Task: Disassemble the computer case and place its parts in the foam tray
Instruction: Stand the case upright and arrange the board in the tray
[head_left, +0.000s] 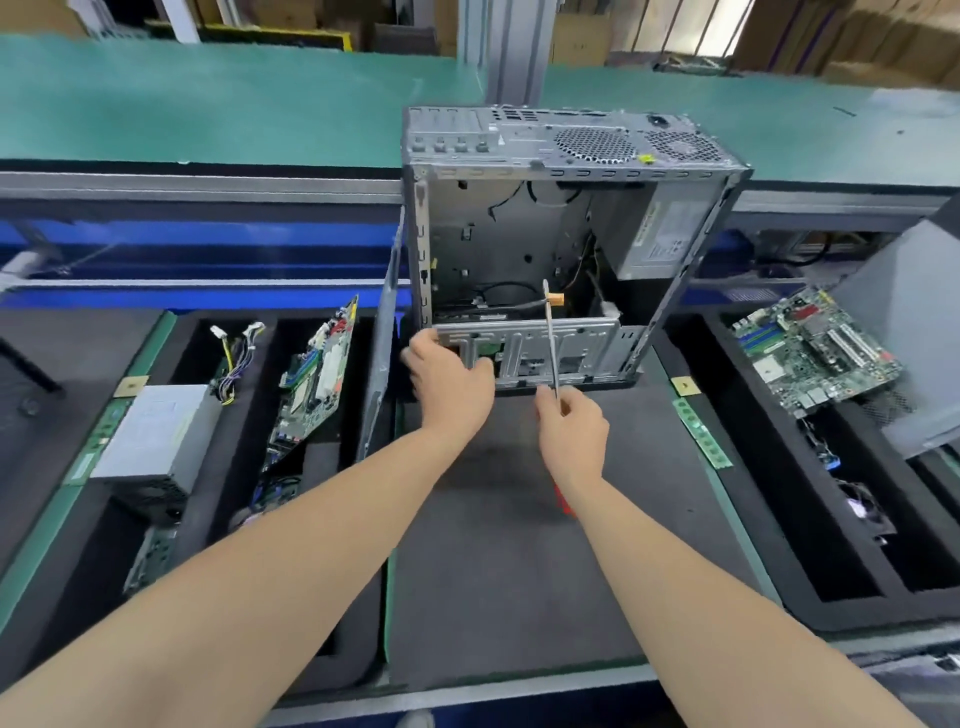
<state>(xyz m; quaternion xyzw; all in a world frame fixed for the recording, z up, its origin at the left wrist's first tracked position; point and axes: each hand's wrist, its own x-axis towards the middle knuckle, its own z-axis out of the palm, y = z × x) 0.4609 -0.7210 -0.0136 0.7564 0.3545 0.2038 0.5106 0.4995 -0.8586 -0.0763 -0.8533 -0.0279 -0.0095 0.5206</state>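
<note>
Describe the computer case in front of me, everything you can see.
The computer case is a grey sheet-metal tower lying on its side on the dark mat, open side up. Loose black cables and a power supply sit inside. The left hand grips its near metal bracket; the right hand points a screwdriver into it.

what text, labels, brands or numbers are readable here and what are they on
No text reads clearly.
Label on the installed power supply inside the computer case: blurred.
Yellow sticker on the case's rear panel: too small.
Right motherboard: print too small.
Loose power supply in the left foam tray: label washed out.
</note>
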